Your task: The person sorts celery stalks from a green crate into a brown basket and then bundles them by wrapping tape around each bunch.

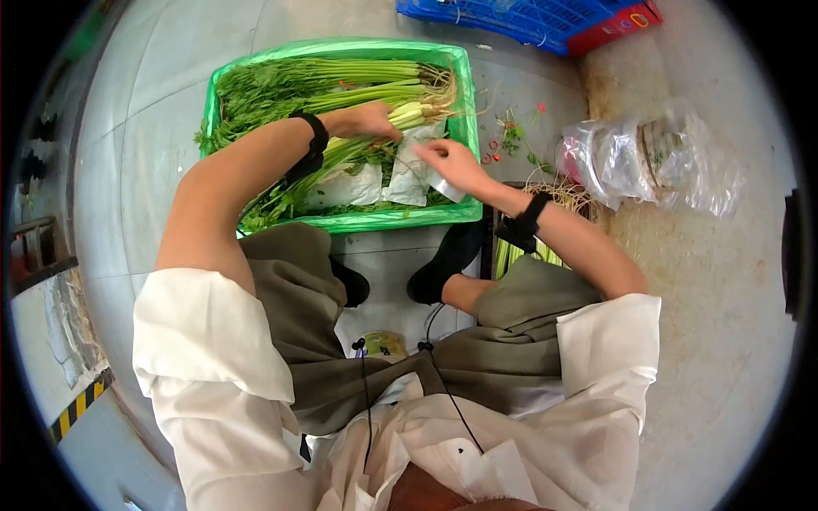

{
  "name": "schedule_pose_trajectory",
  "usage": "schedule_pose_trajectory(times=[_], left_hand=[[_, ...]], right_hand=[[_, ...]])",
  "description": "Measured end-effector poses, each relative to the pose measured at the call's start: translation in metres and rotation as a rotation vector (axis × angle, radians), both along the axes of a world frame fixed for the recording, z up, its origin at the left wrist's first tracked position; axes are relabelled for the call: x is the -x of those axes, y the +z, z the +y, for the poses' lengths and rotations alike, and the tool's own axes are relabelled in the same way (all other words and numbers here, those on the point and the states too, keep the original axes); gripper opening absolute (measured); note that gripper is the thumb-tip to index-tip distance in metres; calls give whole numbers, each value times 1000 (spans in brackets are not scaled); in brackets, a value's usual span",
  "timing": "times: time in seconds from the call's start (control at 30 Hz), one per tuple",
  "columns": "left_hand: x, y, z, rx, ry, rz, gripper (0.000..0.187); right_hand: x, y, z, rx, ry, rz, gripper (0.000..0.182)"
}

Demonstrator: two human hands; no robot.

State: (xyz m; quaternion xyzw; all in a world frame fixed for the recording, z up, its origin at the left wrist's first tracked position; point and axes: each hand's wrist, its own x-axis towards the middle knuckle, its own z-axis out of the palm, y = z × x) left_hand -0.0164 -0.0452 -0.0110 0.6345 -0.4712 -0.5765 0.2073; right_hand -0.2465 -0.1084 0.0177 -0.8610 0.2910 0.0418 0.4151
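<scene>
A crate lined with green plastic [341,223] holds long bunches of celery [341,75], leaves to the left and pale roots to the right. My left hand [368,121] reaches in from above, its fingers curled over the stalks of one celery bunch [409,114]. Just right of it, my right hand [453,165] has thumb and fingers brought together beside white paper sheets [411,170]. What sits between those fingertips is too small to tell. More white paper [358,187] lies among the leaves at the crate's near side.
Beside my right leg stands a dark crate with more rooted stalks [558,200], partly hidden by my forearm. Clear plastic bags [656,157] lie on the floor to the right. Red rings [490,153] and leaf scraps [514,132] are scattered nearby. A blue crate [511,19] is at the back.
</scene>
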Motion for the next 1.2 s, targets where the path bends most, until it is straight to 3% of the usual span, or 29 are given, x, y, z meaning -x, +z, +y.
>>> schedule_pose_trajectory(times=[0.03,0.07,0.13,0.17,0.27,0.33,0.4,0.43,0.47,0.6,0.67,0.77,0.93,1.2], left_hand=[[5,3,3,-3,-7,-3,28],[12,5,6,-4,-39,12,31],[19,1,6,-3,-76,25,33],[23,-4,6,66,-85,-91,36],[23,-5,6,59,-132,-231,53],[20,-17,11,307,-206,-368,62],[16,-20,14,353,-185,-311,54],[14,-10,17,255,-175,-106,51],[12,-1,20,155,-164,100,48],[14,15,24,27,-114,59,47],[17,5,22,131,-36,-199,61],[14,-24,20,290,23,-348,65],[22,-23,22,308,-25,-346,79],[17,5,23,197,-102,-147,82]], right_hand=[[-6,-6,1,-520,-365,33,61],[-8,-11,0,-523,-372,29,61],[-16,-2,1,-810,-441,43,72],[-17,-5,0,-917,-428,52,68],[-21,-12,4,-846,-503,-92,63],[-22,-14,1,-859,-541,-134,56],[-24,-25,-5,-879,-574,-203,45],[-25,-15,-3,-875,-548,-228,41],[-26,-14,-3,-874,-542,-223,41],[-26,-12,-1,-799,-498,-182,48],[-21,-7,1,-810,-496,-141,53],[-14,-7,1,-771,-556,51,57],[-20,-17,10,-913,-485,-129,53],[-18,-22,1,-717,-537,-206,45]])
